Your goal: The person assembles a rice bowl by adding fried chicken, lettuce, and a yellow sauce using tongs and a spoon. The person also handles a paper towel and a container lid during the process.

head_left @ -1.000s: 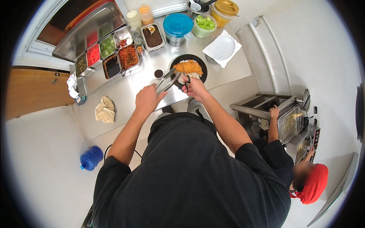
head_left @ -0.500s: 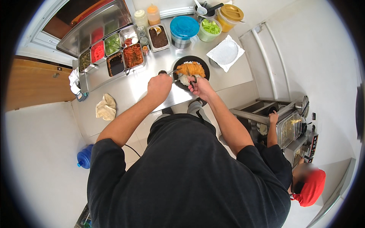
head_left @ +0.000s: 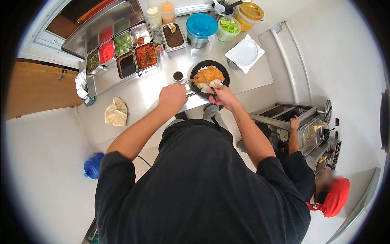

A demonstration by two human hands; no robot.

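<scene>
A black bowl point(head_left: 227, 76) near the counter's front edge holds white rice point(head_left: 201, 86) with a golden breaded fried cutlet point(head_left: 212, 74) on top. My left hand point(head_left: 172, 99) is closed around metal tongs point(head_left: 188, 82), whose tips reach the bowl's left side by the cutlet. At the bowl's near right, my right hand point(head_left: 224, 97) grips scissors with dark handles point(head_left: 213, 92); their thin blades point up toward the cutlet. Whether the blades touch it, I cannot tell. A small cup of dark sauce point(head_left: 178, 76) stands just left of the bowl.
Steel topping pans point(head_left: 126, 66) line the counter's left, beside a pan of brown sauce point(head_left: 174, 38). Behind the bowl are a blue-lidded container point(head_left: 202, 25) and a lettuce tub point(head_left: 228, 29). A paper-lined dish point(head_left: 245, 53) sits right. A co-worker's hand point(head_left: 295, 122) works at the fryer.
The whole view has shifted slightly. My right hand with the scissors has lowered toward the bowl's near edge, and the tongs have drawn back a little left, uncovering the sauce cup.
</scene>
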